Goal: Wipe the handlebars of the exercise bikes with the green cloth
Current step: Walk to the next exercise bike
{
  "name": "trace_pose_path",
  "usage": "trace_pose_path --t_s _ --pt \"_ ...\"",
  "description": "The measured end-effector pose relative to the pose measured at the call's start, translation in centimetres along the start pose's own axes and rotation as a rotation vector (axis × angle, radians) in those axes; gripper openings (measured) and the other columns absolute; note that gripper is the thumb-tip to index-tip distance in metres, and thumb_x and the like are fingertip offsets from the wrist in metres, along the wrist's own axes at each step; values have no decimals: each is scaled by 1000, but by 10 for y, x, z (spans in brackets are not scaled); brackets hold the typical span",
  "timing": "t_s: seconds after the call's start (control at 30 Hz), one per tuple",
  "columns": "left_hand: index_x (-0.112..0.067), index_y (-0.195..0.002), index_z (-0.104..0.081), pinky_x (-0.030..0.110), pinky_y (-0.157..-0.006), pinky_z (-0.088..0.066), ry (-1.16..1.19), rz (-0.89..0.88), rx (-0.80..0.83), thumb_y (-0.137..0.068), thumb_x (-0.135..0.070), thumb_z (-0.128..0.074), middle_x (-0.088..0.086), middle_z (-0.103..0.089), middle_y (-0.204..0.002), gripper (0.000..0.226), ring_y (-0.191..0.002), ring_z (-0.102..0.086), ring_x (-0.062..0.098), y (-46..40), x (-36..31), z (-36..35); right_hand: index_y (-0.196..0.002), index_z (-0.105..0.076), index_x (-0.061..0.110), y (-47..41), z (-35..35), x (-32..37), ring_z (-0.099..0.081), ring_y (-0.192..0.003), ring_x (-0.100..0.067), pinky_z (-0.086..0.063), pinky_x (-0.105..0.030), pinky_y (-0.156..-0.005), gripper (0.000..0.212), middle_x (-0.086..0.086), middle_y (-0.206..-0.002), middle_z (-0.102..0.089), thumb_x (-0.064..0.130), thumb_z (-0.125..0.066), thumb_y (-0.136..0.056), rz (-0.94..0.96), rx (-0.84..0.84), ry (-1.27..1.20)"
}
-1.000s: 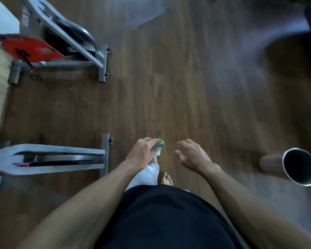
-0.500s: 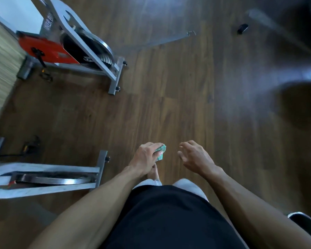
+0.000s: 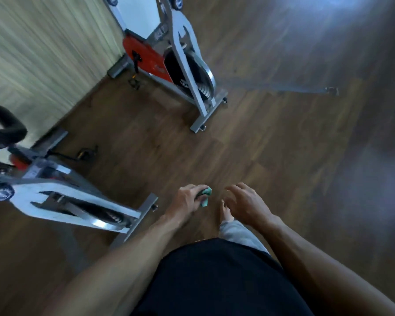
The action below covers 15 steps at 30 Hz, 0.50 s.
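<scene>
My left hand (image 3: 187, 200) grips the bunched green cloth (image 3: 206, 196), of which only a corner shows past the fingers. My right hand (image 3: 246, 202) hangs beside it with loosely curled fingers and holds nothing. A silver exercise bike (image 3: 62, 201) stands at the left, close to my left hand, with a black handlebar (image 3: 6, 126) at the far left edge. A second silver and red exercise bike (image 3: 180, 58) stands farther off at the top centre; its handlebars are out of view.
A pale curtain or wall (image 3: 39, 49) fills the upper left. Dark wooden floor (image 3: 283, 144) stretches to the right. A thin bar with a wheel (image 3: 331, 90) lies on the floor at the right. My bare foot (image 3: 226, 213) shows between the hands.
The view has swung left and up, so both bikes sit more toward the centre and the near bike's handlebar has appeared. My hands keep the same pose, with the cloth still held.
</scene>
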State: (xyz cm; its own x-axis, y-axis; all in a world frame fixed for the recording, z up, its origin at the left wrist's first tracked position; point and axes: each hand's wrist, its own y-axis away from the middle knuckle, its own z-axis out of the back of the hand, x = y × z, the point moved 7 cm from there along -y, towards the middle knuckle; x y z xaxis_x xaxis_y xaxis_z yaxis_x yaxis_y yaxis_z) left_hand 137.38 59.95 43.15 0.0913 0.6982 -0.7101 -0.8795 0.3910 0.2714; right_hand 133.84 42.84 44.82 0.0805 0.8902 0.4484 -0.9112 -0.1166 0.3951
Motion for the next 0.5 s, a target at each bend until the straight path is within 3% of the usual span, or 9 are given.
trace_pose_path --t_s 0.23,0.33,0.5 --pt "-24 -118 -68 39 -82 -54 82 170 -273 -90 -32 -60 5 -70 -103 30 -93 -66 22 -54 -5 46 -128 -60 22 -106 62 10 -59 -112 -20 -51 -32 -90 34 0 -126 -59 30 -56 -96 193 124 77" --pt "-36 -121 -55 40 -81 -54 79 272 -347 -89 -41 -55 0 -69 -103 33 -92 -66 20 -70 8 62 -119 -62 18 -149 77 23 -61 -109 -26 -52 -40 -89 28 -4 -122 -60 31 -56 -94 254 171 122" --pt "-30 -119 -65 37 -83 -54 166 389 -471 -89 -38 -54 -1 -70 -106 33 -94 -67 18 -83 26 88 -115 -62 19 -204 78 58 -60 -107 -27 -53 -39 -83 24 -4 -118 -60 31 -57 -94 374 259 199"
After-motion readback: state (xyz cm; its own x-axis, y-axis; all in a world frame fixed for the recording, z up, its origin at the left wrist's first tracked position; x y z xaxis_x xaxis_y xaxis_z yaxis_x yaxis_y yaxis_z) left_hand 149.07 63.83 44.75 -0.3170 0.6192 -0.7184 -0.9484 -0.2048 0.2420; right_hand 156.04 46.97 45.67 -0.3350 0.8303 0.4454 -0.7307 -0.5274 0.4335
